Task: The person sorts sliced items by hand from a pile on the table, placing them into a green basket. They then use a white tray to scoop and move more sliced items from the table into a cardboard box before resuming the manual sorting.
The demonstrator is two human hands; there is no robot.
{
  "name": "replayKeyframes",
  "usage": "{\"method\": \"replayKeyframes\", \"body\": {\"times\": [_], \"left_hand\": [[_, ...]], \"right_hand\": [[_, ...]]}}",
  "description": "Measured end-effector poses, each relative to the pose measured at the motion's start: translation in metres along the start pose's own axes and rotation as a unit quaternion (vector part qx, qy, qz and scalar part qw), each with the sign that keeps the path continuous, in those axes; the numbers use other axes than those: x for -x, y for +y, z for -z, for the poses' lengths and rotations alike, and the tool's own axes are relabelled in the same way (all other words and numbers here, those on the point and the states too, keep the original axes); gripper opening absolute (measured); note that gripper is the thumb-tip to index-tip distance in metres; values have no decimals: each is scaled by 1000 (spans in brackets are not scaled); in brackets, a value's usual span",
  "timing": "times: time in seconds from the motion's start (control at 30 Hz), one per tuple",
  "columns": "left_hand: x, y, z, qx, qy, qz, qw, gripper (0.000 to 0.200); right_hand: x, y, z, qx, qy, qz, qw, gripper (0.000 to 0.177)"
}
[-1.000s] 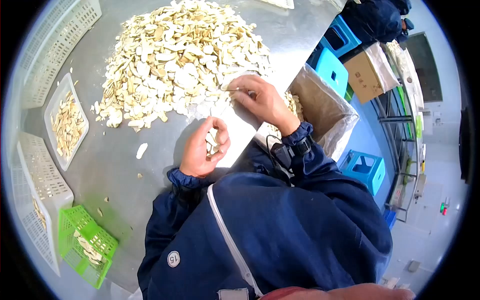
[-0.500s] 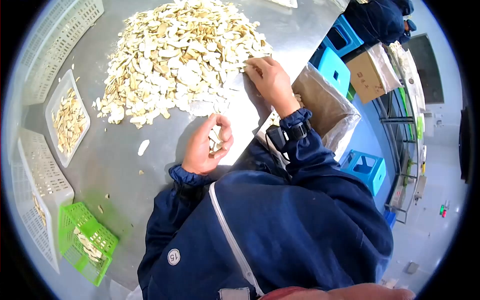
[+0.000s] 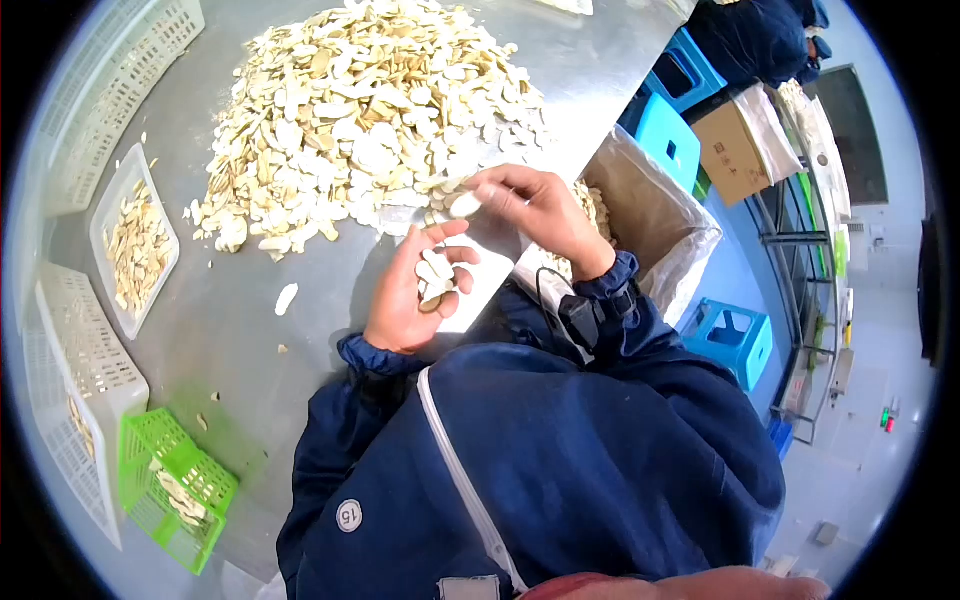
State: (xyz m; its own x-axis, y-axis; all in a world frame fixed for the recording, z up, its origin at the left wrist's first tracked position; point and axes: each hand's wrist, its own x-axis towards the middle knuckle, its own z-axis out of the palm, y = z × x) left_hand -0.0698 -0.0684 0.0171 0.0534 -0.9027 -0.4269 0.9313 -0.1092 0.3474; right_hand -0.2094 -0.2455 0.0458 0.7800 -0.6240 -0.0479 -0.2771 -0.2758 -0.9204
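A big heap of pale, cream-and-brown dried slices [image 3: 350, 120] covers the far part of the metal table [image 3: 270, 360]. Cupped at the near edge of the heap, my left hand [image 3: 395, 305] holds several slices [image 3: 436, 276] in its palm, with the fingers curled round them. My right hand [image 3: 548, 215] is just to the right and slightly farther off, its thumb and fingertips closed on one pale slice [image 3: 465, 205]. A single loose slice [image 3: 287, 299] lies on the metal, left of my left hand.
At left stand a shallow white tray [image 3: 172, 255] of slices, white perforated baskets [image 3: 100, 340] and a green basket [image 3: 160, 430] with some slices. A lined box [image 3: 665, 235] holding slices is at right, near blue stools [image 3: 735, 345]. Another person [image 3: 755, 40] is at upper right.
My right hand has come from the heap's right edge toward me and left, near my left hand, with a slice in its fingertips. The left fingers have loosened, showing the slices in the palm.
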Motion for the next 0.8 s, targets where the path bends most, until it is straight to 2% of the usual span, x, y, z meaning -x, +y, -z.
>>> {"method": "replayKeyframes", "body": {"times": [0.03, 0.07, 0.17, 0.2, 0.3, 0.33, 0.43, 0.47, 0.57, 0.6, 0.7, 0.73, 0.77, 0.8], "left_hand": [[-1, 0, -4, 9, 7, 2, 1000, 38], [-1, 0, -5, 18, 15, 4, 1000, 38], [-8, -6, 22, -16, -51, 0, 999, 33], [-7, -5, 24, -14, -67, -1, 998, 31], [-6, -5, 25, -1, -99, -2, 995, 28], [-6, -5, 24, 5, -100, -3, 995, 27], [-7, -5, 23, 7, -104, 0, 995, 26], [-7, -5, 24, 6, -103, 0, 995, 26], [-7, -5, 25, -16, -111, -6, 994, 26], [-7, -4, 24, -18, -106, -9, 994, 26], [-5, -5, 21, -17, -91, -12, 996, 26], [-5, -5, 20, -15, -89, -12, 996, 26], [-5, -6, 19, -13, -87, -11, 996, 27], [-6, -6, 20, -13, -92, -10, 996, 26]], "right_hand": [[2, -8, 0, -30, -58, 7, 998, 26], [0, -17, 0, 64, -37, 35, 997, 25], [-12, 10, -2, 238, 27, 126, 963, 26], [-12, 13, 1, 239, 7, 150, 959, 23], [-20, 24, 26, 245, -26, 124, 961, 17], [-24, 20, 30, 259, 48, 65, 962, 15], [-52, 42, 46, 274, 182, 72, 942, 24], [-58, 47, 44, 356, 218, 139, 898, 28], [-66, 49, 35, 345, 164, 244, 891, 27], [-59, 40, 32, 315, 125, 194, 921, 24], [-42, 38, 35, 265, 114, 181, 940, 22], [-35, 32, 39, 242, 133, 115, 954, 21], [-33, 39, 44, 300, 166, 77, 936, 23], [-31, 37, 45, 294, 177, 58, 937, 22]]}}
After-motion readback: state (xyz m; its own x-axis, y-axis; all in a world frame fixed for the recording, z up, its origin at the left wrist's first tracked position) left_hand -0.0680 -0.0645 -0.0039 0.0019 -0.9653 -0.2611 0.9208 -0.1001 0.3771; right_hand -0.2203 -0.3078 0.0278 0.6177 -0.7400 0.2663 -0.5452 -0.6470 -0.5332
